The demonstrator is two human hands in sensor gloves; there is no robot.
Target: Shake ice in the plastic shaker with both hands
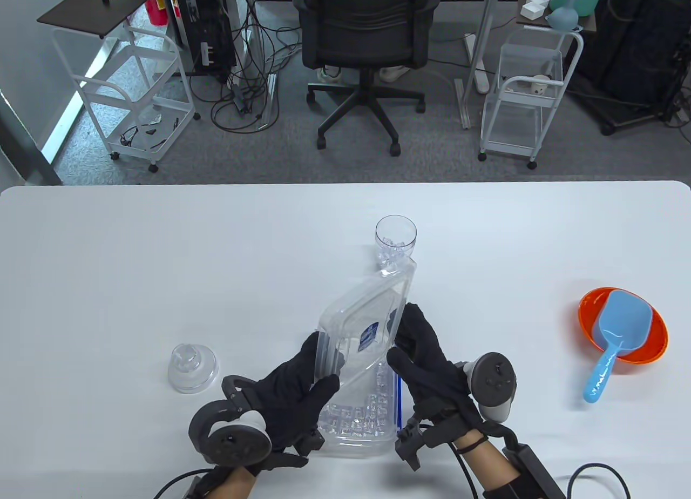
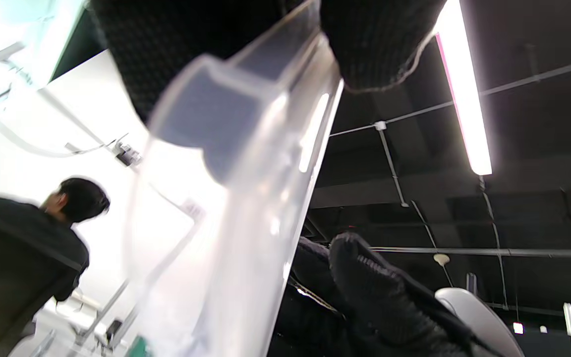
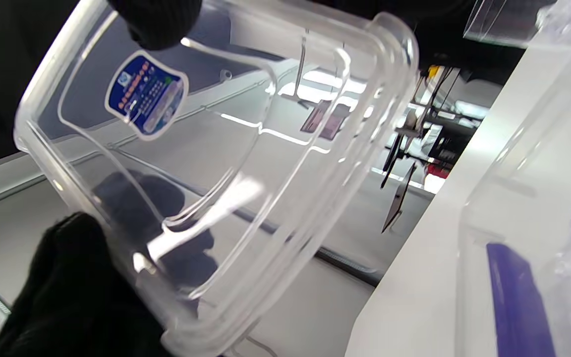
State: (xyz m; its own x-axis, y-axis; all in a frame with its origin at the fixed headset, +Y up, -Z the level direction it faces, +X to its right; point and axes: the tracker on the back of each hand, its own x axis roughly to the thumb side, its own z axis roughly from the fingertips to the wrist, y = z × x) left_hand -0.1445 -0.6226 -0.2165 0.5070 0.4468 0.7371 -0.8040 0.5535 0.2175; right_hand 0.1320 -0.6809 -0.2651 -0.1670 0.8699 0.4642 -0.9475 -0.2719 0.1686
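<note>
Both hands, left (image 1: 294, 393) and right (image 1: 426, 358), grip the lid (image 1: 361, 326); seat it squarely over the ice box (image 1: 359, 420).

Behind the white table (image 1: 162, 240) lies grey carpet floor (image 1: 259, 153). A black office chair (image 1: 364, 40) stands between two white wire trolleys (image 1: 135, 94) (image 1: 526, 99). Cables (image 1: 243, 88) lie tangled. A ceiling tube light (image 2: 464, 89) shines.
</note>
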